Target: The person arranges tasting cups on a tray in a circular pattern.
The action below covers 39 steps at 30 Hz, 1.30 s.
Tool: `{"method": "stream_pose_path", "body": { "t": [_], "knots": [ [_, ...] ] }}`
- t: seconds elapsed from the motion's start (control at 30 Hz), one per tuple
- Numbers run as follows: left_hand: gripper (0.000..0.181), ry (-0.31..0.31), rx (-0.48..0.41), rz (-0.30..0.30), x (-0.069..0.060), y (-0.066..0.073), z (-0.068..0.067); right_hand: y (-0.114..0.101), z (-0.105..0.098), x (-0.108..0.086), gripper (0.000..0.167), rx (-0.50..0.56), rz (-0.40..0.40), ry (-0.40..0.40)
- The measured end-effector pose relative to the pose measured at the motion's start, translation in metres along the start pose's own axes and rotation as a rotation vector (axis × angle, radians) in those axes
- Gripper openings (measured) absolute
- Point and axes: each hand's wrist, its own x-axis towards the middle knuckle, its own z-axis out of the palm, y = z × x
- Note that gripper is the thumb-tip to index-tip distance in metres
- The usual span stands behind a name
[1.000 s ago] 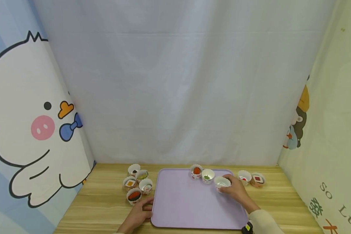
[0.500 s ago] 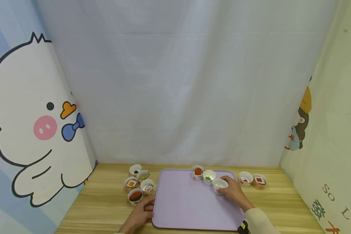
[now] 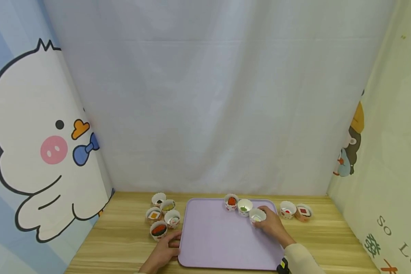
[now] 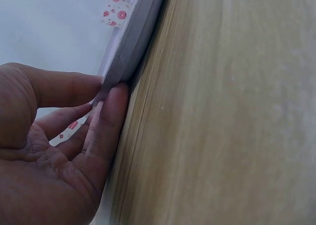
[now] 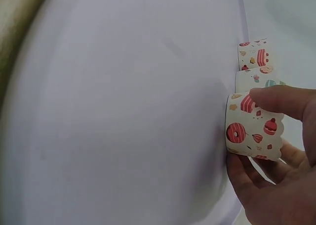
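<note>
My right hand [image 3: 273, 225] grips a white paper baking cup [image 3: 257, 216] by its sides at the right rear of the lilac tray [image 3: 226, 243]. Its printed donut and cake pattern shows in the right wrist view, where the cup [image 5: 254, 128] appears against the tray surface. Something pale lies inside. Beside it are a cup with a green piece [image 3: 244, 207] and one with an orange-red piece [image 3: 231, 202]. My left hand [image 3: 163, 252] is at the tray's left edge; in the left wrist view its fingers pinch the tray rim [image 4: 123, 57].
Several filled paper cups [image 3: 158, 230] cluster on the wooden table [image 3: 123, 243] left of the tray. To its right stand a cup with a red piece [image 3: 288, 210] and a brownish cup [image 3: 304, 212]. A pale curtain [image 3: 205, 114] hangs behind the table.
My right hand has moved the held cup slightly left, up close to the green-piece cup. The left hand stays at the tray edge. The head view has shifted a little.
</note>
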Motion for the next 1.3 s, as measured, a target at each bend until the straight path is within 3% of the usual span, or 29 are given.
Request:
{"method": "stream_pose_path", "body": {
  "t": [0.5, 0.83, 1.3],
  "knots": [
    [0.068, 0.001, -0.002, 0.005, 0.002, -0.001, 0.000, -0.004, 0.001, -0.006, 0.081, 0.038, 0.013, -0.029],
    [0.068, 0.001, -0.008, 0.019, 0.000, 0.001, 0.001, -0.008, -0.014, -0.011, 0.087, 0.157, 0.003, -0.017],
    [0.068, -0.002, -0.003, 0.015, 0.001, -0.002, 0.000, -0.017, -0.041, -0.026, 0.078, 0.259, -0.025, -0.022]
  ]
}}
